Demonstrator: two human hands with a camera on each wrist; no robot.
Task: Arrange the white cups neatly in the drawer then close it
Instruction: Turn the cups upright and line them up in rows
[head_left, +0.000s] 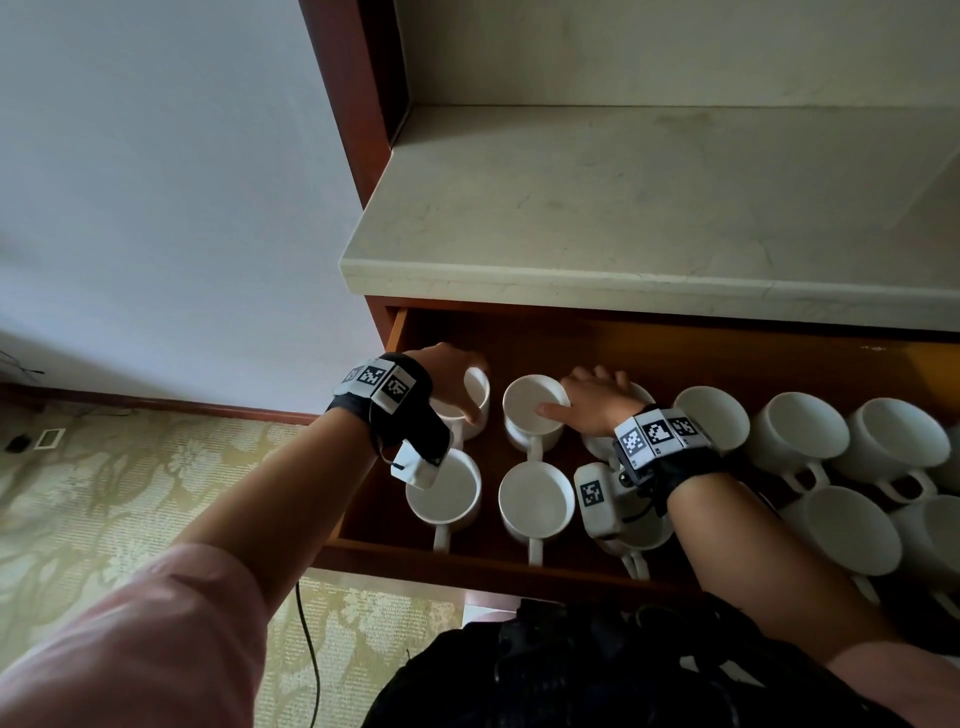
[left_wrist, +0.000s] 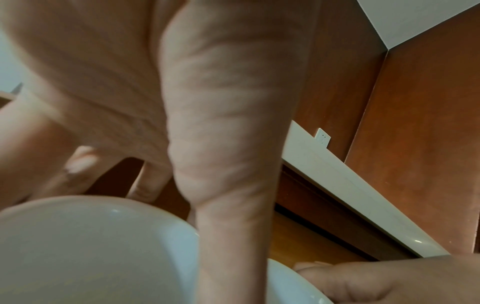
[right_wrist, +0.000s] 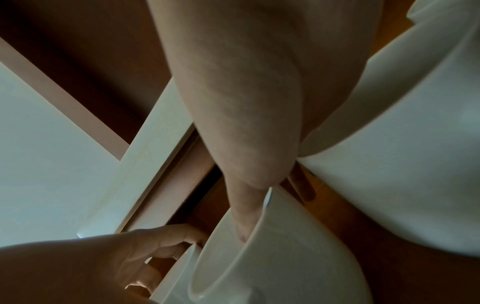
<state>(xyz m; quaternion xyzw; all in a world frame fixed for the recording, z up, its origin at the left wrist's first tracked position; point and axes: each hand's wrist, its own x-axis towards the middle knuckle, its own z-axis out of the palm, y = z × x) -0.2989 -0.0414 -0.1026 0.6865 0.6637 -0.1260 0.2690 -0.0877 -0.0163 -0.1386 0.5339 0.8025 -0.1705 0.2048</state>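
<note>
Cups (head_left: 537, 506) | left hand (head_left: 451, 378) curled round back-left cup (head_left: 475, 391), squaring its row | right hand (head_left: 592, 402) thumb hooked inside next cup (head_left: 530, 402), spacing it | drawer (head_left: 467, 558) open

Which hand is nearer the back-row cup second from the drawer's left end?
Right. The right hand has its thumb hooked inside the rim of that cup. The left hand grips the neighbouring corner cup to its left, apart from it.

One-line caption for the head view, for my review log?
Left hand and right hand each grip a white cup in the open drawer.
</note>
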